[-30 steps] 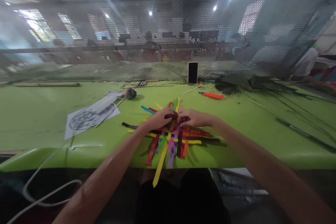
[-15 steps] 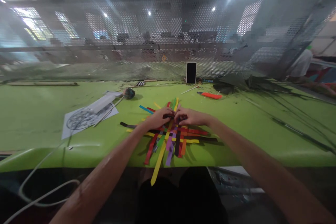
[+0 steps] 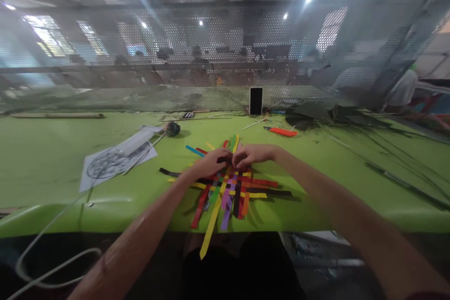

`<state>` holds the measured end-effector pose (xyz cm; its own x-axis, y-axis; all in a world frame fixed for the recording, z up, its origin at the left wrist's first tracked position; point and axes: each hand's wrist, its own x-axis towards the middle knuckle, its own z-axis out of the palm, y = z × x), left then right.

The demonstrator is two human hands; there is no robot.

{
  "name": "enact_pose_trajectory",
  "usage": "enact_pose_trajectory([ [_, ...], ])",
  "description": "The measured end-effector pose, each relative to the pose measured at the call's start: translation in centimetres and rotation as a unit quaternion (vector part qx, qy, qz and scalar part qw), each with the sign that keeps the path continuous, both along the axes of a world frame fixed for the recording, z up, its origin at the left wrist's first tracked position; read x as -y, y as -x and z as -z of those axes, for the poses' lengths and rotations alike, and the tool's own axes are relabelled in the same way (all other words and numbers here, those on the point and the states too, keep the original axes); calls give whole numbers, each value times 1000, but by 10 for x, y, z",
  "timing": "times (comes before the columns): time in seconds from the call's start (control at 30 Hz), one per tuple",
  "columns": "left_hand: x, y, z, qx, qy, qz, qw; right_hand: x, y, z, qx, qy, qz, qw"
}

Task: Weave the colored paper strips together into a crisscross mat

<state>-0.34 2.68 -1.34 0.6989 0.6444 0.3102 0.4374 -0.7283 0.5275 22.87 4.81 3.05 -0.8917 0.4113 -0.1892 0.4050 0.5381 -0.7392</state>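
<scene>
A loose weave of coloured paper strips lies on the green table, near its front edge. Red, yellow, purple, black, orange and blue strips cross each other, and one long yellow strip hangs over the edge. My left hand and my right hand rest on the far part of the weave, fingertips meeting in the middle. Both hands have curled fingers pinching at the strips where they cross. Which strip each pinches is hidden by the fingers.
A printed sheet with a round drawing lies at the left, with a small dark ball beyond it. A phone stands against the mesh screen. An orange cutter and dark leaves lie at the right. A white cable hangs off the front left.
Both hands stayed on the weave, with the right hand's fingers curling in a little more towards the left hand. The view shifted slightly.
</scene>
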Motion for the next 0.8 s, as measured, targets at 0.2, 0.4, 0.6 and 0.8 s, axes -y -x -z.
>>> enact_pose_trajectory([
  [0.2, -2, 2, 1, 4, 6, 7, 1000, 7, 6, 1, 10, -41, 60, 997],
  [0.4, -3, 2, 4, 12, 14, 11, 1000, 15, 13, 0, 37, -93, 128, 987],
  [0.6, -3, 3, 4, 11, 20, 3, 1000, 24, 20, -4, 33, -128, 110, 985],
  [0.8, -1, 1, 0, 5, 26, -2, 1000, 23, 17, -6, 43, -73, 92, 992],
])
